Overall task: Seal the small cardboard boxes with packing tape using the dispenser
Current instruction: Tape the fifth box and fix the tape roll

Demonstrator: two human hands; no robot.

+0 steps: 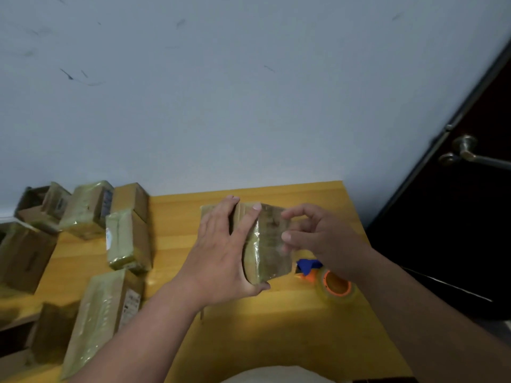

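Above wooden table [249, 327] | left hand [221, 250] grip clasps glossy taped cardboard box [269, 244] | right hand [318, 239] fingers loosely spread

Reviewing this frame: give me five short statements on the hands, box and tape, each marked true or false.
1. The left hand grips the box. True.
2. The tape dispenser is in the right hand. False: it lies on the table.
3. The held box shows glossy tape. True.
4. Other boxes sit right of the hands. False: left.
5. The door is at right. True.
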